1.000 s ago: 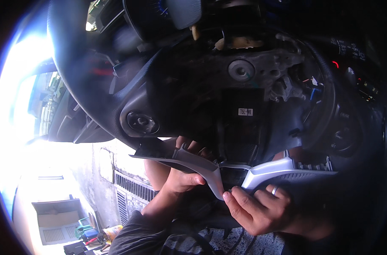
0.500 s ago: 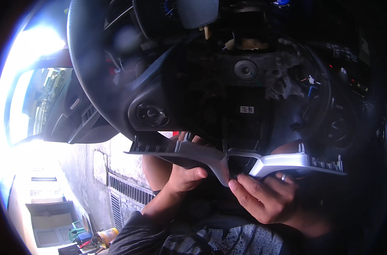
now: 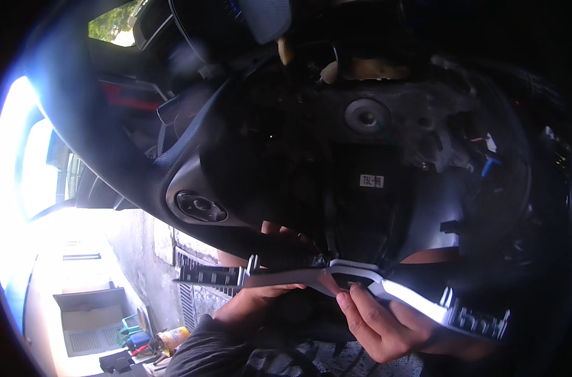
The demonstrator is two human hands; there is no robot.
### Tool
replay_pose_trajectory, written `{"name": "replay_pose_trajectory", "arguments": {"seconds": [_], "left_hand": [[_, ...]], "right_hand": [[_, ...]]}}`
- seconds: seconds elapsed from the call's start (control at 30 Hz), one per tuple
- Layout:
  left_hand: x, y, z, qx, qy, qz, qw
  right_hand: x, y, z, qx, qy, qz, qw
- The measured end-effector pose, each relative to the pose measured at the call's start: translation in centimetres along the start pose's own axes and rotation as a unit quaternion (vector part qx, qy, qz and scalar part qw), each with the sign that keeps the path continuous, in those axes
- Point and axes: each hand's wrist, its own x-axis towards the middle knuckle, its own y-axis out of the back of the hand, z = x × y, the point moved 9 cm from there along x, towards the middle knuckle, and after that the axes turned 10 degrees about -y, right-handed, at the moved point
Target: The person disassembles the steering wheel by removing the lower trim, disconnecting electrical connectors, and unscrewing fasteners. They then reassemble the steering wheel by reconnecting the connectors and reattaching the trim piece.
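Note:
A silver-grey plastic steering wheel trim (image 3: pixel 418 301) lies across the space below the wheel hub, its clipped right end dipping lower than the left. My right hand (image 3: pixel 383 323) is closed on its middle, with fingertips at the small opening there. My left hand (image 3: pixel 274 293) reaches up behind the trim's left half. Its thumb lies under the lower edge and its curled fingers show above, so it appears closed round the trim; part of it is hidden. Just above is the steering wheel (image 3: pixel 97 147), its hub (image 3: pixel 367 117) exposed, with a round button pad (image 3: pixel 201 206) on the left spoke.
Loose connectors with a blue wire end (image 3: pixel 490 166) hang at the hub's right. Through the open side at left are a floor grate (image 3: pixel 186 308), a grey bin (image 3: pixel 94 320) and a yellow-labelled container (image 3: pixel 171 339) among tools. My dark-sleeved lap lies below.
The view has moved closer to the wheel. The trim sits lower, with its right end tilted down, and both hands have shifted with it. More of my left hand is hidden behind it.

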Motion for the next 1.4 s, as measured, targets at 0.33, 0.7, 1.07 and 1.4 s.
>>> {"name": "replay_pose_trajectory", "arguments": {"seconds": [0.33, 0.7, 1.07, 1.4], "left_hand": [[-0.3, 0.5, -0.7, 0.032, 0.023, -0.015, 0.999], [0.9, 1.1, -1.4, 0.083, 0.012, -0.046, 0.995], [1.3, -0.2, -0.3, 0.019, -0.010, -0.037, 0.999], [0.7, 0.8, -0.8, -0.009, -0.004, -0.032, 0.999]], "right_hand": [[-0.6, 0.0, 0.1, -0.022, -0.012, 0.075, 0.997], [1.8, 0.6, 0.8, 0.038, -0.073, -0.088, 0.993], [2.4, 1.1, 0.9, 0.046, -0.053, -0.064, 0.995], [1.3, 0.5, 0.4, 0.022, -0.056, -0.035, 0.998]]}}
